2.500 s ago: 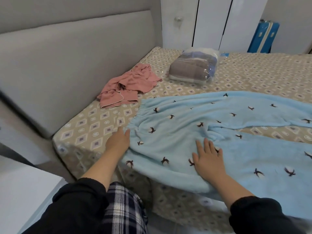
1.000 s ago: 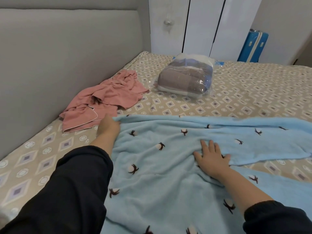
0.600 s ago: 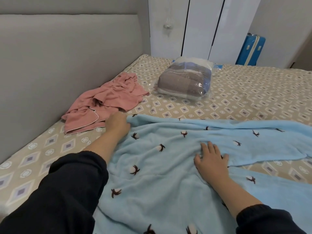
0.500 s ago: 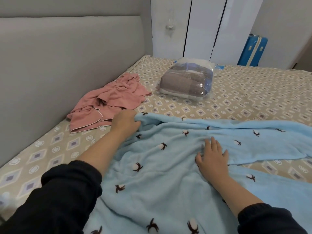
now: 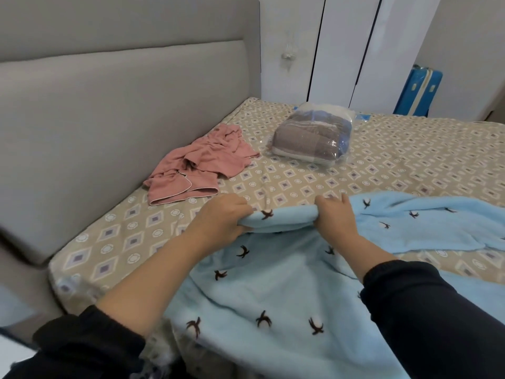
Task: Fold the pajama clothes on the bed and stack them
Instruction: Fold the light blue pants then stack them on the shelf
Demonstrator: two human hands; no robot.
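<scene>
Pale blue fleece pajama trousers printed with small dark sprigs (image 5: 273,283) are lying across the near side of the bed, their lower edge hanging over the mattress and one leg trailing away to the right. The left hand (image 5: 221,218) and the right hand (image 5: 337,218) are gripping the far edge of this garment a little apart, raising it in a soft roll off the beige diamond-patterned sheet (image 5: 300,184). This is probably to tension the cloth for a straight first fold. The left fingers (image 5: 237,207) are curling over the hem and bunching it, and the right fingers (image 5: 329,205) are likewise closing round it; neither hand is spreading flat. Beyond, a crumpled pink pajama garment with pale piping (image 5: 199,165) is waiting unfolded near the grey padded headboard (image 5: 109,119). A clear plastic-wrapped bundle of folded grey cloth (image 5: 311,140) is sitting farther back, well apart.
</scene>
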